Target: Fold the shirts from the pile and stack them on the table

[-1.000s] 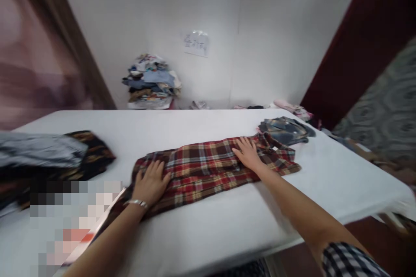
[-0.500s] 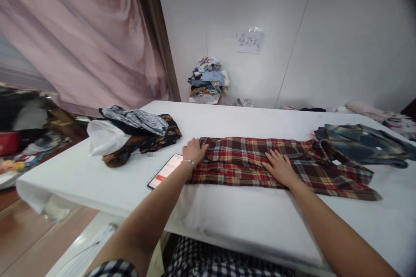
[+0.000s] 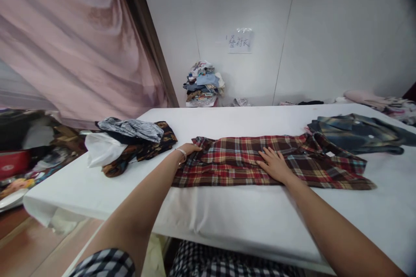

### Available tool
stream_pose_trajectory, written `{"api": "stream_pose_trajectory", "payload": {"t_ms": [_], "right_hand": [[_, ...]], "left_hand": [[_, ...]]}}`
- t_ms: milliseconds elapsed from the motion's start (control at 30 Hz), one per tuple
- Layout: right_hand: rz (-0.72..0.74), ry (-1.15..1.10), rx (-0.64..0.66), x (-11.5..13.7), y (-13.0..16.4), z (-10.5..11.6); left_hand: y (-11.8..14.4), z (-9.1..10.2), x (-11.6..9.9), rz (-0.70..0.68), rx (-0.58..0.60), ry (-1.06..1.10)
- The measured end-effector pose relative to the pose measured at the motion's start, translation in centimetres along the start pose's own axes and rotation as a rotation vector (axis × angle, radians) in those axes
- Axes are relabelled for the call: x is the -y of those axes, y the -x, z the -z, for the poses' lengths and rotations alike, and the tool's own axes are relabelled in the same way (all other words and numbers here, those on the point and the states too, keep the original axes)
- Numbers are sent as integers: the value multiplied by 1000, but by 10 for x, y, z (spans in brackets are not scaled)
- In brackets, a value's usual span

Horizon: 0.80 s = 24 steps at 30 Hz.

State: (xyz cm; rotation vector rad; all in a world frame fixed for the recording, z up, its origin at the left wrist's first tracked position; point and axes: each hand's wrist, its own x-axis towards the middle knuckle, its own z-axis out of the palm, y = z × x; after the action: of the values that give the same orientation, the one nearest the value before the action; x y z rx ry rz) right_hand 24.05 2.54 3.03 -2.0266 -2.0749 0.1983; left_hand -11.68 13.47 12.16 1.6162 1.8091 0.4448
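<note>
A red, brown and cream plaid shirt (image 3: 234, 158) lies lengthwise on the white-covered table (image 3: 243, 207), its collar end to the right and hem to the left. My left hand (image 3: 190, 150) is at the hem end, fingers closed on the edge of the cloth, which is slightly bunched there. Near the shirt's middle, my right hand (image 3: 274, 164) rests flat with fingers spread, holding nothing. A bracelet (image 3: 182, 153) circles my left wrist.
Crumpled garments (image 3: 133, 138) are heaped on the table's left. A dark plaid shirt (image 3: 360, 134) lies at the right. Behind the table stands a stack of clothes (image 3: 203, 84) by the wall, below a paper sign (image 3: 240, 42). A pink curtain (image 3: 81, 43) hangs at left.
My left hand has shifted from lying on the hem to closing on its edge, and the hem reaches further left. The phone beside it has gone out of sight. My right hand stays put.
</note>
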Motion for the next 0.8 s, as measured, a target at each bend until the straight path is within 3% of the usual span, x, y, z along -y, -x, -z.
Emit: {"api": "stream_pose_trajectory", "payload": {"t_ms": [100,200,367,467,567,667,800], "right_hand": [[5,-20,-10,-1,-1,-2],[12,-26,-17,0,0,-1],[15,-54,16,3,2,6],[15,-109,2,1,2,7],[9,-330,-114,-7,0,6],[-81,-692,-293,-18,-3,6],[-173,-901,-443,-22,-4,15]], "left_hand": [[9,7,-2,17,71,-10],[15,17,-12,11,62,-41],[22,25,-66,-106,132,18],[31,3,-111,-216,259,120],[40,-37,-142,-345,396,269],[42,-70,-141,-365,236,272],[34,-86,-96,-269,-23,179]]}}
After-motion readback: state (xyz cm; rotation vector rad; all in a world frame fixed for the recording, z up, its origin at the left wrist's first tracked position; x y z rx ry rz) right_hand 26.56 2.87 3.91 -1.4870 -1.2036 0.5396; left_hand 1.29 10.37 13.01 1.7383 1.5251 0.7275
